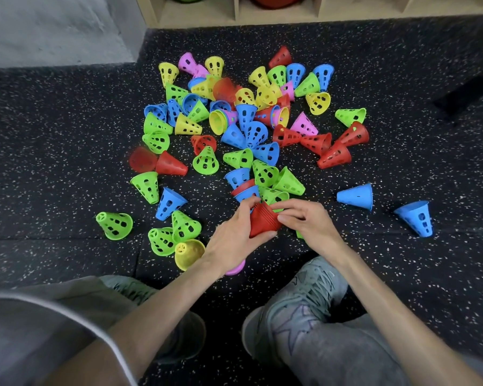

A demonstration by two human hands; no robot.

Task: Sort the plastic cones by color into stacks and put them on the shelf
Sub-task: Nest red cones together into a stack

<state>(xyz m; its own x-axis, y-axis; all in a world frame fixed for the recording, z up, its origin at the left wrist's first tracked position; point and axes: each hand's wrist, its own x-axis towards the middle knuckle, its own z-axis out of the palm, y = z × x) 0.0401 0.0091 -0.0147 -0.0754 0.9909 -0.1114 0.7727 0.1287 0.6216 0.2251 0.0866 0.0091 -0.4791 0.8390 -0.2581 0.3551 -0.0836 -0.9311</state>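
Observation:
A stack of red cones (262, 221) is held low in the middle of the view, just above the floor. My left hand (234, 235) grips its wide end from the left. My right hand (307, 218) pinches its right side with thumb and fingertips. Beyond the hands lies a loose pile of perforated cones (243, 123) in green, blue, yellow, red and pink, tipped in all directions. Several red cones (332, 151) lie together at the pile's right. The wooden shelf (262, 18) runs along the top edge.
Two blue cones (356, 196) (416, 217) lie apart at the right, a green one (115, 225) at the left. A yellow cone (188, 253) and a pink one (236, 270) sit under my left wrist. My shoes (301, 296) are below on the speckled black floor. A grey wall (53, 26) stands far left.

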